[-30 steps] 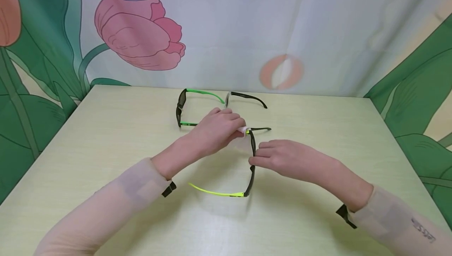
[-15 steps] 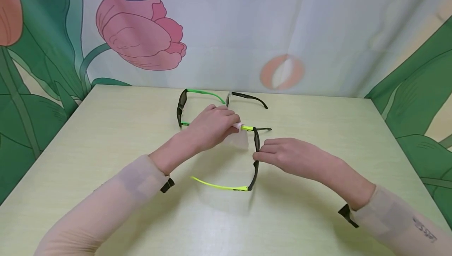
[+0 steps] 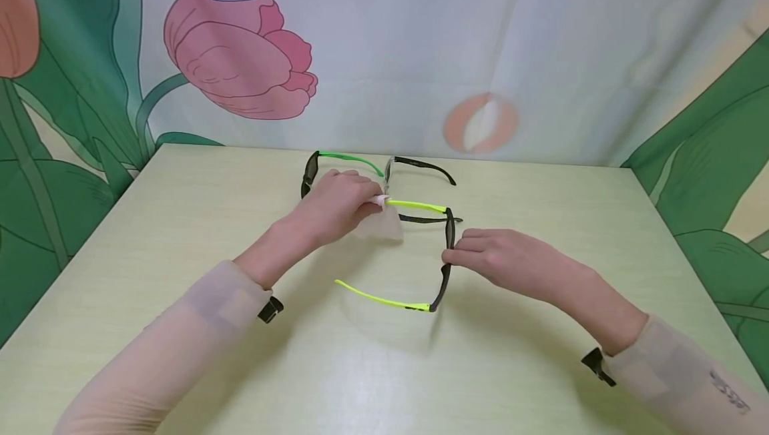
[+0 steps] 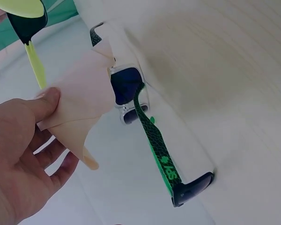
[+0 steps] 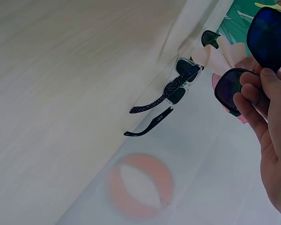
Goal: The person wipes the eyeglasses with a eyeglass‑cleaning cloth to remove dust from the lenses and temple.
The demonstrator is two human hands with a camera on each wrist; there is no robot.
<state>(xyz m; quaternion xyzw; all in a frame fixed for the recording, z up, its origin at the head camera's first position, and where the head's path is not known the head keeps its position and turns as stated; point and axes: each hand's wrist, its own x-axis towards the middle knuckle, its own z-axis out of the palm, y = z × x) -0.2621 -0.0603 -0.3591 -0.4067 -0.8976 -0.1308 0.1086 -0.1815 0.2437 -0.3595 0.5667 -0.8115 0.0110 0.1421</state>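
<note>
Black-framed sunglasses with neon-yellow arms (image 3: 450, 226), over the pale wood-grained table (image 3: 360, 388)
My right hand (image 3: 503, 258) pinches their bridge; my left hand (image 3: 338, 205) pinches a thin, pale pink cloth (image 3: 387, 224) around one arm

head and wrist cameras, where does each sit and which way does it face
Head: worn on the head, looking forward and down over the table; left hand, right hand, sleeves show.
Left wrist: worn there, facing the left hand and its pale cloth.
Right wrist: worn there, facing the right hand and yellow-armed sunglasses.
Both wrist views share the clear-framed glasses.
</note>
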